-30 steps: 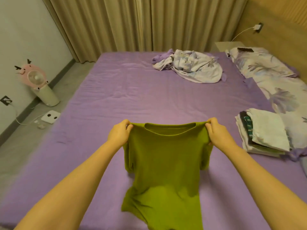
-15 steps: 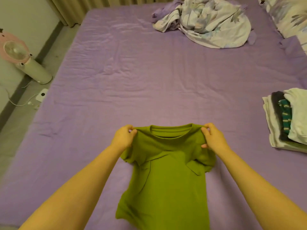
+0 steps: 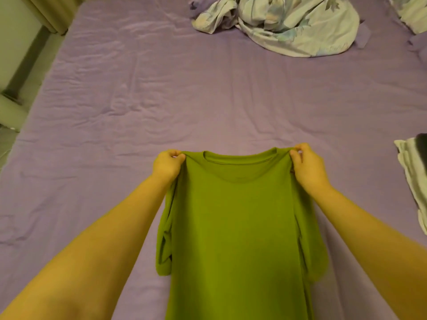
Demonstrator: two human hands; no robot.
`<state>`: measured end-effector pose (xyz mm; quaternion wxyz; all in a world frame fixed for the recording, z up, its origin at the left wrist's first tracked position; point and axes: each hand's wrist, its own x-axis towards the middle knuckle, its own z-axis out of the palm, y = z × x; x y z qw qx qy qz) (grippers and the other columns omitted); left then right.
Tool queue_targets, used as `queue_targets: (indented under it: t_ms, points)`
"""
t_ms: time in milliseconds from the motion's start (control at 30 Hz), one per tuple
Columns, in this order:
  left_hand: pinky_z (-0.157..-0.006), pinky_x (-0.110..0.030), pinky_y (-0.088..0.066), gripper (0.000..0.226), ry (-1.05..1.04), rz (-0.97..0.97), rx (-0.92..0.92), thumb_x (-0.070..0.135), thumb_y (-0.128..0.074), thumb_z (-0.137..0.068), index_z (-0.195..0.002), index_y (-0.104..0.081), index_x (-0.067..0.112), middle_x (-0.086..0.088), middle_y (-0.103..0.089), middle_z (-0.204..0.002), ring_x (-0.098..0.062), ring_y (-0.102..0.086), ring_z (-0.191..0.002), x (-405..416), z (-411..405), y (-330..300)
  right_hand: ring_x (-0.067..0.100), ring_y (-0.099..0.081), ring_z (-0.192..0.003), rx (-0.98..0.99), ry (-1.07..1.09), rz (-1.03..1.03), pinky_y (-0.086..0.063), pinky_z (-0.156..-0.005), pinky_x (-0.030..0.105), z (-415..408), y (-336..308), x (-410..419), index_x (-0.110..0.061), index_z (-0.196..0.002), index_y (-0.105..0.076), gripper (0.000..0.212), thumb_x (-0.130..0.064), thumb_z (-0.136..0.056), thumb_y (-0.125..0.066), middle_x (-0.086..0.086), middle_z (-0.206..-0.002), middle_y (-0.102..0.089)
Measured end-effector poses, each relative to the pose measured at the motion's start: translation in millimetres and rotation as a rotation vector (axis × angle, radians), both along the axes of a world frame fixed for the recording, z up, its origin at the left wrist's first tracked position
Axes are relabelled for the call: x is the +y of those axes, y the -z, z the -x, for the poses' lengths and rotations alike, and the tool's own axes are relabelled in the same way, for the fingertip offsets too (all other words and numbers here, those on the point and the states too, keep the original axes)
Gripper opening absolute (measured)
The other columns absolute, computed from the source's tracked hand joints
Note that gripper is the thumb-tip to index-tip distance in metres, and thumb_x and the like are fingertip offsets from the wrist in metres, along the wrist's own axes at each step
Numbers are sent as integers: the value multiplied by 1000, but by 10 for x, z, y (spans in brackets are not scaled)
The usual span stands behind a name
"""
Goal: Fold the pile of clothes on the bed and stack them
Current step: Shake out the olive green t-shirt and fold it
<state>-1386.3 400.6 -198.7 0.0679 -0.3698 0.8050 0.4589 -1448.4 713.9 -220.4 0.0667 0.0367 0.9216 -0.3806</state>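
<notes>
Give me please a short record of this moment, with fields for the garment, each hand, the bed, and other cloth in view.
garment: green T-shirt, held up by its shoulders, neckline at the top, sleeves hanging at both sides
left hand: left hand pinches the shirt's left shoulder
right hand: right hand pinches the shirt's right shoulder
bed: purple sheet, wrinkled
unfolded cloth: floral heap at the far side of the bed
folded cloth: stack at the right edge, partly out of view

Both bare forearms reach forward, the left hand (image 3: 168, 166) and right hand (image 3: 306, 167) level and well apart, each with fingers curled and pinching a shoulder of the green T-shirt (image 3: 235, 227).
</notes>
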Motion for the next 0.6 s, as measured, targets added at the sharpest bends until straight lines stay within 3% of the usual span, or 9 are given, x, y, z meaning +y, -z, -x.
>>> queue_targets:
  t_ms: [100,167,233,333,433,500,600]
  points:
    - [-82,-38,-45,22,36,149,26,11,-53,-95,-107,-66,-1,-29,-65,-106,-40,-60,-103,-78,282,263,38,-58,-104,5,-20,35,-37,-81,36,338,161,-47,5,-113,-54,24,-12,-100,-44,28,-111,-61]
    - [-92,-36,-40,30,107,226,18,11,-51,-96,-123,-59,1,-24,-60,-122,-36,-55,-115,-36,358,449,34,-53,-117,-37,-68,94,-36,-95,33,443,293,-50,4,-123,-51,28,-8,-99,-43,23,-125,-57]
    - [-109,-37,-28,43,265,363,-16,13,-50,-97,-138,-45,1,-25,-44,-141,-36,-40,-132,129,303,663,31,-46,-126,-73,-98,104,-31,-103,30,379,441,1,2,-132,-45,34,-3,-98,-42,20,-136,-50]
    - [-118,-36,-11,51,531,563,-7,24,-44,-99,-147,-31,10,-21,-21,-155,-33,-16,-145,634,27,967,34,-50,-122,-102,-68,-4,-31,-99,30,-4,708,252,4,-129,-49,34,1,-95,-46,22,-132,-53]
    - [-119,-44,-9,52,792,552,0,36,-36,-101,-150,-24,26,-6,-9,-161,-27,-5,-148,1228,-209,1208,39,-53,-114,-116,21,-63,-35,-97,37,-484,891,551,8,-122,-54,30,2,-92,-53,25,-123,-58]
    - [-117,-52,-8,52,971,592,5,43,-35,-100,-150,-25,33,-1,-12,-161,-27,-7,-148,1541,-235,1312,40,-55,-110,-118,66,-114,-38,-96,43,-764,967,680,6,-120,-56,33,0,-89,-60,24,-119,-60]
    - [-111,-63,-12,53,1078,659,62,51,-41,-96,-146,-33,35,-2,-24,-157,-35,-20,-144,1855,-100,1394,37,-55,-109,-160,104,-180,-42,-91,43,-1123,1056,755,-1,-126,-54,41,-9,-87,-64,19,-120,-58]
